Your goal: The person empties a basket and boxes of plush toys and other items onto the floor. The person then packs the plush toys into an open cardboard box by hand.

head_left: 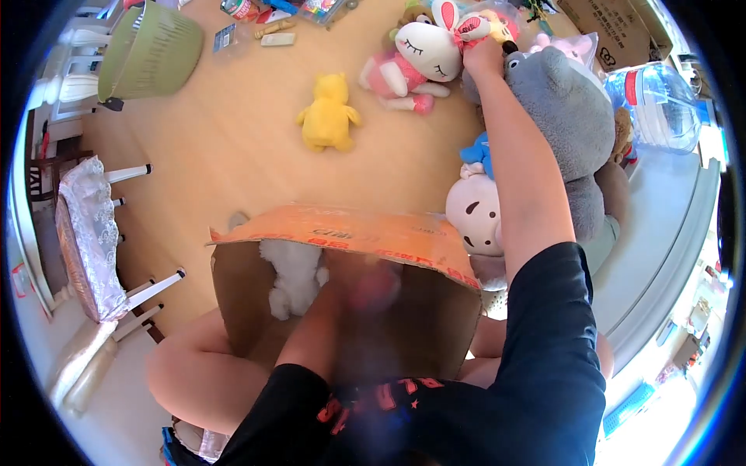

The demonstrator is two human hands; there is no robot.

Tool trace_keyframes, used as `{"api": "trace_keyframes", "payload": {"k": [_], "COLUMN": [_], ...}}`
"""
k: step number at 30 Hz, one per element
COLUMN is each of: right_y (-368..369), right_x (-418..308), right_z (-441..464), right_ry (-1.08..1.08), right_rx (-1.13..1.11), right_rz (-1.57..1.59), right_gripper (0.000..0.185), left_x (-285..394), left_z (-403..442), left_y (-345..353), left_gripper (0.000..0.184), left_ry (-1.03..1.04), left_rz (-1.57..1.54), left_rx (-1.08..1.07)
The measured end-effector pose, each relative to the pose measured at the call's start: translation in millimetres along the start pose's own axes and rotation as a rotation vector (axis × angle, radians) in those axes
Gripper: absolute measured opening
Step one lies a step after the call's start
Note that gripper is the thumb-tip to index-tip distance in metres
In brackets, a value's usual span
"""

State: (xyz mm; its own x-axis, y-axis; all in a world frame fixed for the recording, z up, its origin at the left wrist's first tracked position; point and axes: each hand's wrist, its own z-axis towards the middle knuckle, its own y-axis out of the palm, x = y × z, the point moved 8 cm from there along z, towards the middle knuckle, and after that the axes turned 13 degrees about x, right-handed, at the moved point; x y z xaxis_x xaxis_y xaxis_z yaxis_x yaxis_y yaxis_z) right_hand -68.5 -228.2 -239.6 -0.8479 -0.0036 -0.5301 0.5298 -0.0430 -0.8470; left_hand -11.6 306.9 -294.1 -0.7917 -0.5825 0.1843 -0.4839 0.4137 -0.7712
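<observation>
Right hand point(485, 59) was curled shut on an ear of the white plush rabbit in pink point(426, 56), 1 o'clock. Seemed light and floppy, probably best held round its middle. Left hand point(340, 272), inside the orange-flapped cardboard box point(342, 227) at 6 o'clock: too blurred to tell its grip.

**Item Positions Around the Carton**

Carton point(342, 225): directly before the person. Plush animal point(294, 279): inside carton, left side. Bear toy point(328, 116): on floor point(225, 155), beyond carton. Rabbit toy point(426, 56): farther out, right of bear toy. Large plush toy point(566, 113): right of rabbit toy. Water jug point(670, 113): right of large plush toy. Stool point(97, 233): left of carton.
</observation>
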Motion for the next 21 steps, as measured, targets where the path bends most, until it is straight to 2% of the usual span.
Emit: {"api": "trace_keyframes", "payload": {"k": [2, 5, 9, 11, 12, 14, 17, 20, 21], "right_y": [-6.3, -33.8, -87.9, -136.0, -164.1, -222.0, -332.9, -425.5, -440.0], "right_x": [-1.2, -20.0, -37.2, -62.4, -76.6, -102.7, -138.9, -142.8, -133.9], "right_z": [-2.9, -26.0, -52.6, -70.9, -78.5, -100.7, -155.3, -219.7, -232.0], "right_ry": [-0.019, -0.275, -0.308, -0.347, -0.352, -0.358, -0.452, -0.456, -0.376], "right_rx": [-0.066, -0.002, -0.096, -0.172, -0.142, -0.087, 0.114, 0.322, 0.364], "right_rz": [0.005, 0.006, 0.174, 0.262, 0.328, 0.468, 0.680, 0.888, 0.976], "right_gripper": [0.037, 0.035, 0.034, 0.031, 0.029, 0.024, 0.017, 0.012, 0.010], "left_x": [-0.5, 2.2, 7.5, 17.5, 21.3, 23.2, 22.0, 41.8, 53.3], "left_z": [-1.6, 3.7, -1.7, -6.1, -10.0, -17.6, -30.2, -67.2, -76.6], "left_y": [5.5, 1.4, -25.9, -43.9, -53.6, -61.4, -70.5, -100.1, -117.7], "left_gripper": [0.086, 0.097, 0.115, 0.122, 0.126, 0.128, 0.130, 0.113, 0.105], "left_ry": [0.033, -0.017, -0.090, 0.021, 0.075, 0.163, 0.240, 0.320, 0.299], "left_rz": [-0.088, -0.118, -0.138, -0.170, -0.186, -0.257, -0.238, -0.008, 0.071], "left_rx": [0.003, 0.082, 0.225, 0.302, 0.345, 0.287, 0.164, 0.015, -0.080]}}
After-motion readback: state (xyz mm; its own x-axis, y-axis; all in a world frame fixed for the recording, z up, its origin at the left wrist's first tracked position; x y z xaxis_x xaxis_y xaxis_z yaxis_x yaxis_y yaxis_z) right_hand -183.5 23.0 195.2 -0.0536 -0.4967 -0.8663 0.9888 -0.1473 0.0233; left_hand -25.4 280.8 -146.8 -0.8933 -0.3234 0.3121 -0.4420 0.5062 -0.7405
